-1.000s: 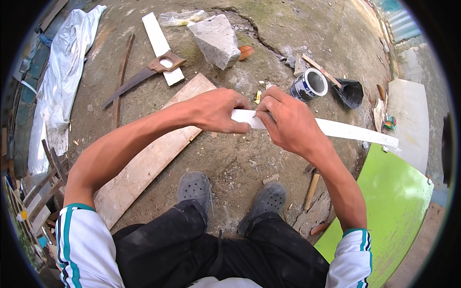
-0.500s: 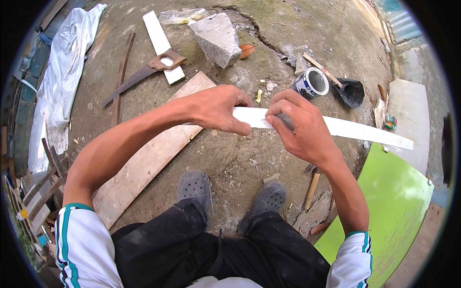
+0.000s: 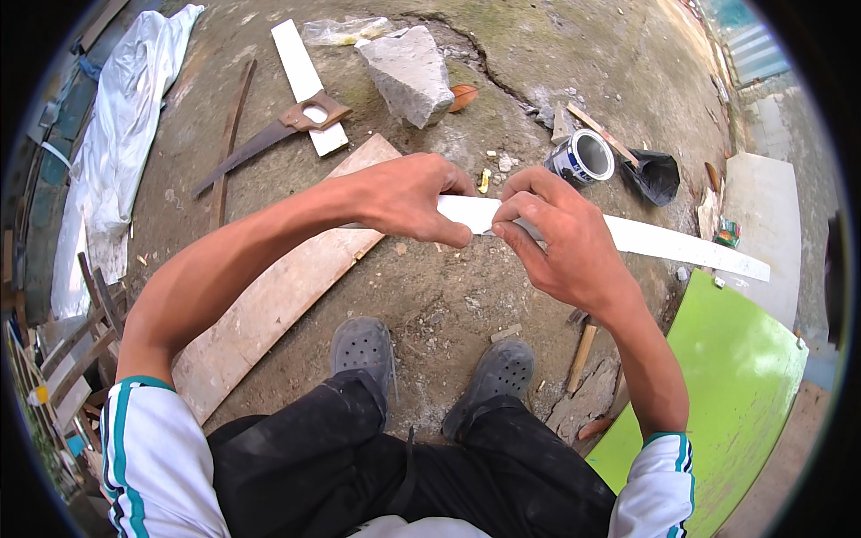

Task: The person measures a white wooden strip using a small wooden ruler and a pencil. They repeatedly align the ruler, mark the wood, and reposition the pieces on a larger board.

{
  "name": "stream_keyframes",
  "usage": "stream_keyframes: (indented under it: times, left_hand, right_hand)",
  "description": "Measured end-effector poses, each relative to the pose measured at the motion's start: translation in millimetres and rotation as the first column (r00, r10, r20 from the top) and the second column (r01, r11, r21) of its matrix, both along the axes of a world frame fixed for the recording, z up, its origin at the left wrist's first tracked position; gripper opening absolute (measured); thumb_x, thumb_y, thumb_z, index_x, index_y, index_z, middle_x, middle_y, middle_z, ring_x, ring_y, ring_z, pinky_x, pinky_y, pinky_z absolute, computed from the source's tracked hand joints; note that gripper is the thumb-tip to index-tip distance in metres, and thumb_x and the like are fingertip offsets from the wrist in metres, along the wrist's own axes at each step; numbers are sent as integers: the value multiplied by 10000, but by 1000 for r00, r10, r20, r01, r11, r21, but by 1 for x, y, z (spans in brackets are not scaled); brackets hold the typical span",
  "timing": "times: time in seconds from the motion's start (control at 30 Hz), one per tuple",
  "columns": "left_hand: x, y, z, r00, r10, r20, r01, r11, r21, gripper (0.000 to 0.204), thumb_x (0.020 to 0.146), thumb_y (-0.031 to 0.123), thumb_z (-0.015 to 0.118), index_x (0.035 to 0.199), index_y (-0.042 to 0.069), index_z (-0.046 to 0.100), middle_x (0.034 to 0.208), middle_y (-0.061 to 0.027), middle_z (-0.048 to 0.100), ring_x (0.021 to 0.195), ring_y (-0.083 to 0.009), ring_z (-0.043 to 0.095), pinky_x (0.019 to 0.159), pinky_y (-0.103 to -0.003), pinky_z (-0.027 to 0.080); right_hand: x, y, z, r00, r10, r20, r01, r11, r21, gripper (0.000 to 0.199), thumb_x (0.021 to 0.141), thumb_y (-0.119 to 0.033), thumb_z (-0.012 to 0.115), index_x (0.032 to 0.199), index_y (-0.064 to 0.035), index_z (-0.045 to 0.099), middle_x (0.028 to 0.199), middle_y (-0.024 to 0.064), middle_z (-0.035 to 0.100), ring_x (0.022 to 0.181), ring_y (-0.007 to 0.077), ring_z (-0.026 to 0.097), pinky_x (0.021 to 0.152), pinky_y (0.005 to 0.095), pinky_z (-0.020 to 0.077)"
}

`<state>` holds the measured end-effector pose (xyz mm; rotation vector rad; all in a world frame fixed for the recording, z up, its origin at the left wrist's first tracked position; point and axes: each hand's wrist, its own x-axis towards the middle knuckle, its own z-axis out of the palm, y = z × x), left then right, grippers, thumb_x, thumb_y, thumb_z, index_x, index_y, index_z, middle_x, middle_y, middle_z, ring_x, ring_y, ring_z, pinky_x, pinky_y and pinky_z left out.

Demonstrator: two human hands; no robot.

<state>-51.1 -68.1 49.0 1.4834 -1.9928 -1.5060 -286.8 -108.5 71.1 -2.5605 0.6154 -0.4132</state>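
The right hand (image 3: 574, 251) has slid leftward along the white strip (image 3: 664, 240) since a second ago: then it sat well to the right of the left hand (image 3: 408, 197), with a stretch of bare white showing between the two; now its fingertips pinch the strip just beside the left thumb, and only a short bit of white separates them. The left hand has hardly shifted. Its grip is closed over the strip's left end, fingers curled on top and thumb beneath. The right grip is also clamped on the strip, thumb and forefinger pressed together on its near edge.

The strip itself hangs in the air above the ground, running from the hands out to the right, where its far end reaches over the green panel (image 3: 735, 386). With both hands bunched at one end, most of its length is now unsupported, so it looks likely to sag or flex there.

Otherwise the scene matches the earlier frames: the paint tin (image 3: 581, 158) stands beyond the hands, the handsaw (image 3: 269, 139) lies far left on the ground, and the long wooden plank (image 3: 287, 287) lies under the left forearm.
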Motion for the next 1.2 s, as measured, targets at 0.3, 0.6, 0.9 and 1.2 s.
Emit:
stream_keyframes:
  times: [0.3,0.6,0.9,1.2]
  left_hand:
    - [2,-1,-7,1000,5,3,-5,1000,-12,509,748,303,716,1083,-79,683,823,-134,688,712,-210,634,632,-357,500]
    - [1,-3,-9,998,-6,56,7,1000,-30,501,751,288,734,1094,-74,683,864,-159,705,731,-224,668,657,-360,536]
    - [1,-3,-14,997,18,75,-12,997,-78,495,760,279,738,1097,-79,679,877,-168,714,726,-234,686,661,-362,554]
    - [-2,-3,-14,998,21,63,-17,998,-55,489,779,273,735,1106,-86,677,906,-176,715,758,-248,688,697,-373,557]
  right_hand:
    - [4,-1,-2,1000,30,10,-29,996,-86,95,861,-115,715,873,-39,658,1006,90,630,946,290,650,797,415,537]
    - [10,0,-4,1000,11,-23,-13,994,-107,104,870,-97,684,855,-6,636,966,94,624,899,300,643,772,431,533]
    - [14,-1,-9,999,-38,-4,37,991,-131,111,876,-96,685,853,-9,620,936,106,608,832,315,654,701,434,537]
    - [17,-6,-16,994,-105,0,104,987,-124,127,919,-119,655,884,-3,615,958,105,613,800,323,669,686,436,549]
